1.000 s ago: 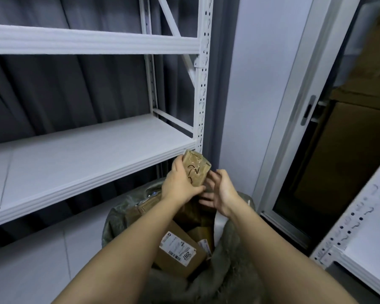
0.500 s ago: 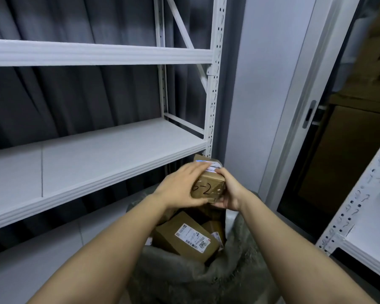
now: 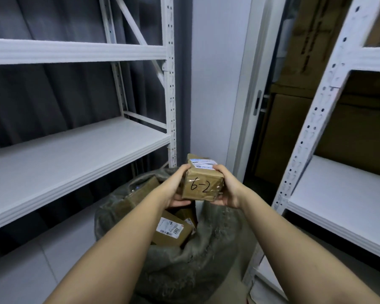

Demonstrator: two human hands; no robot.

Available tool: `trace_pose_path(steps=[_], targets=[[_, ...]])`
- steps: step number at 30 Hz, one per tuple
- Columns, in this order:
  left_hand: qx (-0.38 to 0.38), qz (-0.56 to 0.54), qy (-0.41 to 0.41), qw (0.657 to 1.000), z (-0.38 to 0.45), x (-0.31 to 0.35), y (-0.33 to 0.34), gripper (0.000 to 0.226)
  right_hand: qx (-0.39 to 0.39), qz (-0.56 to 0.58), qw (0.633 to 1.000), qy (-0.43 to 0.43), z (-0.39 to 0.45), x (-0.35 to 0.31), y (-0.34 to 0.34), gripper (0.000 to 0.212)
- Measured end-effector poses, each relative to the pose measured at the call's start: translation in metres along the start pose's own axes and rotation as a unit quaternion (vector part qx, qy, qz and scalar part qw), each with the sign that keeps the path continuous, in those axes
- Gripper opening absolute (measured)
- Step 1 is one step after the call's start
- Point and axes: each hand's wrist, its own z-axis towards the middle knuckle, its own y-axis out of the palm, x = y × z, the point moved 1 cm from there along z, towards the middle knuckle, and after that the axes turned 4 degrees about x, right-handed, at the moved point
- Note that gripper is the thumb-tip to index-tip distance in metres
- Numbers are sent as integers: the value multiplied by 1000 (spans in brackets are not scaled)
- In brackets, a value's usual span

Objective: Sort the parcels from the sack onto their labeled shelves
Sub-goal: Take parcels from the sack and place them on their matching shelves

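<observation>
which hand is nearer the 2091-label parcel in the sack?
Left. The left hand sits almost directly above that labelled parcel, gripping the 6-2 parcel; the right hand holds its far side, up and right.

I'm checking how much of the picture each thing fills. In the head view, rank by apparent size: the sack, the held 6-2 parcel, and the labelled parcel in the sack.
1. sack
2. 6-2 parcel
3. labelled parcel, partly hidden, so its place is unsure.
</observation>
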Motion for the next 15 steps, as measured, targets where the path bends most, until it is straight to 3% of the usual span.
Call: trace_pose_path(steps=[10,15], targets=[[-129,30,20,991,-30,2,144,57,98,36,994,-41,-81,7,-146,50],[-185,49,30,981,-69,-5,238,37,153,55,985,-59,-138,17,-234,48]])
